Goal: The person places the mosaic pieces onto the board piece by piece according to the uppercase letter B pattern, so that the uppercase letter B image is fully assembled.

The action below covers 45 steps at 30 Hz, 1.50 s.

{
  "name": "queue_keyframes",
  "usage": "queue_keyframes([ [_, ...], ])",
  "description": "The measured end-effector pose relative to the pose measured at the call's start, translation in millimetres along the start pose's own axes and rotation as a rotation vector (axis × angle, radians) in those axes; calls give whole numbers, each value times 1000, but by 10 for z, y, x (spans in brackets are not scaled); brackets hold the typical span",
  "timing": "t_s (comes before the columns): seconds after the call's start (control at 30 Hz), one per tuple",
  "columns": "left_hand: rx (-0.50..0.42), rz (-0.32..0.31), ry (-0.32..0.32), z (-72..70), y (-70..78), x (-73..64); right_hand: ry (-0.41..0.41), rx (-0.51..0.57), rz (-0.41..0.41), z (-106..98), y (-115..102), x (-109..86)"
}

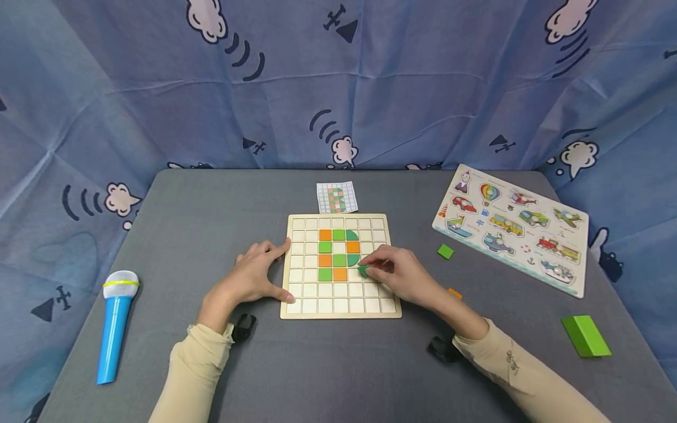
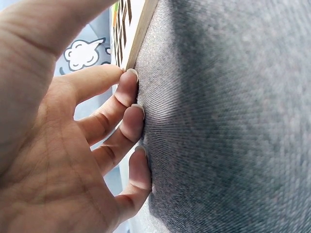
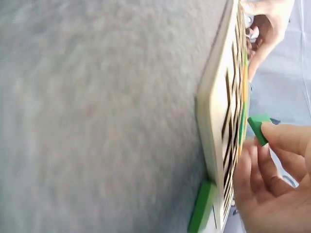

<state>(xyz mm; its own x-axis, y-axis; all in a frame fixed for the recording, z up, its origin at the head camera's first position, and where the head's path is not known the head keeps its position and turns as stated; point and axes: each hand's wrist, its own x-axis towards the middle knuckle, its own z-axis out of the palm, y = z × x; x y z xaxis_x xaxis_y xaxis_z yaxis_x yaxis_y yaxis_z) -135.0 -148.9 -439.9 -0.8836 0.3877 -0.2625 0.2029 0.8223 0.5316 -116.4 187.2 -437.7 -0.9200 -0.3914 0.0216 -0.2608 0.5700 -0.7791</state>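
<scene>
A square wooden grid board (image 1: 344, 315) lies on the grey table with orange, light green and dark green tiles set in its middle cells. Along its left edge, my left hand (image 1: 250, 275) steadies the board, thumb and forefinger spread on the rim. Its other fingertips (image 2: 131, 119) rest on the cloth. My right hand (image 1: 404, 276) pinches a small dark green tile (image 3: 259, 127) between thumb and forefinger, just over the right side of the board. That tile is close to the lower right end of the tile pattern and partly hidden by the fingers.
Behind the board lies a pattern card (image 1: 337, 197). A loose green square (image 1: 445, 251) and an orange piece (image 1: 455, 293) are right of the board. Farther right are a vehicle puzzle board (image 1: 513, 229) and a green block (image 1: 586, 336). At left lies a blue toy microphone (image 1: 113, 329).
</scene>
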Motion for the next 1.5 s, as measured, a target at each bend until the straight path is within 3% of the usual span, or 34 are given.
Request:
queue_keyframes([
  [0.47,5,8,5,8,-4,-1,63,-46,105,214,-95,63],
  [0.73,4,7,5,3,-11,-6,99,-117,104,275,-119,84],
  [1.13,0,5,5,8,-17,-2,92,-127,103,257,-89,80],
  [1.5,-7,10,13,9,-7,-2,89,-113,81,22,63,-164],
])
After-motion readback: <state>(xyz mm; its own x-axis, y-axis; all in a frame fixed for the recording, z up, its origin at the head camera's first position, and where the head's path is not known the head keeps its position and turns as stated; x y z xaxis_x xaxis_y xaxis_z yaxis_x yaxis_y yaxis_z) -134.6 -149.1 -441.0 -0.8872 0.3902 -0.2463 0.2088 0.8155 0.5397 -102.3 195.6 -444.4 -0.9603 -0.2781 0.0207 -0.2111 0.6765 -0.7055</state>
